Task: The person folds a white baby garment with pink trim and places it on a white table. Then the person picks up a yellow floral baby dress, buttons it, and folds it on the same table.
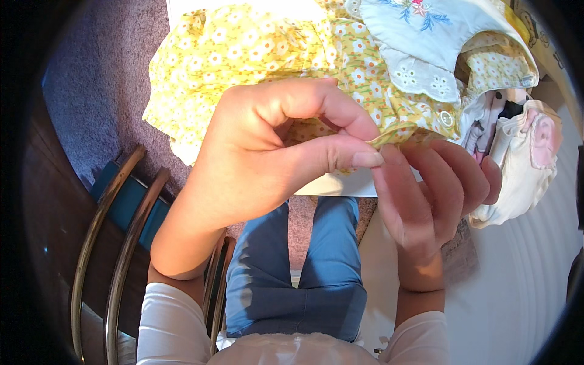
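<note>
A yellow floral child's dress (255, 50) lies spread before me, with a white embroidered collar (410, 41) at its upper right. My left hand (273, 146) pinches the edge of the dress fabric between thumb and fingers. Close against it, my right hand (424, 187) grips the same edge, its thumb and forefinger near my left thumb tip. A round white button (446, 119) shows on the dress just above my right hand's fingers. The exact spot between the fingertips is partly hidden.
Folded light-coloured clothes (515, 169) lie at the right beside the dress. Curved metal rails (125, 246) stand at the left. A white surface edge (335, 187) shows under the dress, with carpet (114, 100) beyond on the left.
</note>
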`<state>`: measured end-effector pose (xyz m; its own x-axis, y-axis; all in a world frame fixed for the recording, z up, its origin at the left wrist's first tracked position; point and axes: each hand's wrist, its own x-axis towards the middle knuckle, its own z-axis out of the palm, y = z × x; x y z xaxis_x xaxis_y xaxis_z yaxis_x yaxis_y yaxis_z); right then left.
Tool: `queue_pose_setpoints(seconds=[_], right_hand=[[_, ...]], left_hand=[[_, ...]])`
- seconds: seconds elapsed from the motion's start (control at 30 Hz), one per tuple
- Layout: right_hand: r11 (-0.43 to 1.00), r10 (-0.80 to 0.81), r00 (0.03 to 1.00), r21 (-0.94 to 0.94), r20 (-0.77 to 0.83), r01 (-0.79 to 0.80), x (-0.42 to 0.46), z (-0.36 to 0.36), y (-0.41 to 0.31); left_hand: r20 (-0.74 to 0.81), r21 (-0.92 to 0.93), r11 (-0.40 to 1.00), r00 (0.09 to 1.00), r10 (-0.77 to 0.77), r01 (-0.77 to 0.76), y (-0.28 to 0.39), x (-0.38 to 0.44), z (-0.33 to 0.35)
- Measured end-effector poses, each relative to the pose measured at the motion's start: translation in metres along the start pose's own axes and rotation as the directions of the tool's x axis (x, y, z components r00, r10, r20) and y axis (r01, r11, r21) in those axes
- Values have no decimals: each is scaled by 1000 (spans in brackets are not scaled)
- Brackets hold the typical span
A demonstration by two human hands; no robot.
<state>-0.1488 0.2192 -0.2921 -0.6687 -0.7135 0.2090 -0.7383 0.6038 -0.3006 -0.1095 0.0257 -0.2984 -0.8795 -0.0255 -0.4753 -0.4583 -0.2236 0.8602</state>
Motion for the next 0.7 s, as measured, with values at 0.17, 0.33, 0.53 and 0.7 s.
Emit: queue_pose_setpoints(seconds=[0.17,0.33,0.53,0.7], right_hand=[[999,-42,996,10,-78,43,0,2,5],[993,-6,991,114,-131,21,-4,11,4],[990,27,999,142,-38,-21,8,-2,2],[982,59,998,183,-13,-56,9,-4,6]], left_hand=[[24,-159,986,999,-47,50,5,3,1],[40,-133,989,997,-67,71,3,-1,0],[117,168,952,964,240,-257,4,3,-9],[219,371,838,915,339,-400,16,4,-13]])
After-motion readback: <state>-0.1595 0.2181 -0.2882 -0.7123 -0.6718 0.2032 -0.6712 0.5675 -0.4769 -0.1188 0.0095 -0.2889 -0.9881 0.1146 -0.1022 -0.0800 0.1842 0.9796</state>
